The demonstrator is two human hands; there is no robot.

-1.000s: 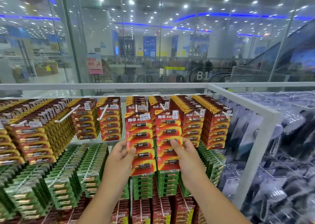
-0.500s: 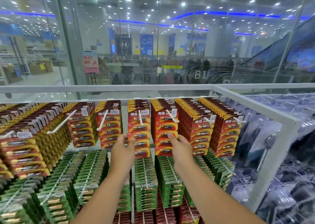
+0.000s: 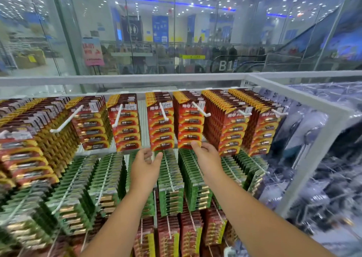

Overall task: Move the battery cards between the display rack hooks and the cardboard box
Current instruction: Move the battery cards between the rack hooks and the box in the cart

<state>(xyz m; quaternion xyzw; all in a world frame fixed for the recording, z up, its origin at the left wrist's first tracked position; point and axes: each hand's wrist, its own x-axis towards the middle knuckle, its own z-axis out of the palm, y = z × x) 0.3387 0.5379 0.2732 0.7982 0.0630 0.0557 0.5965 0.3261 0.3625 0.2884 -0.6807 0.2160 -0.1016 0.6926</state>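
Left hand point(image 3: 146, 163) released cards point(image 3: 161, 122), B1 sign point(image 3: 225, 65)

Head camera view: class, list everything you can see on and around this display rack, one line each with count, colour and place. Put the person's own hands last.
Red battery cards: many stacks, red and yellow, top row of hooks, middle to right.
Brown-and-yellow battery cards: several stacks, top row, left.
Green battery cards: many stacks, green, row below the red ones.
Dark red battery cards: several stacks, bottom row.
Hooks: many, white, sticking out through the cards.
Rack frame: one, white, top and right edge.
Clear-packed goods: many, silvery, right of the frame; too blurred to name.
Glass wall: behind the rack.
Left hand: one, open, just under a red stack.
Right hand: one, thumb on the bottom of the next red stack.
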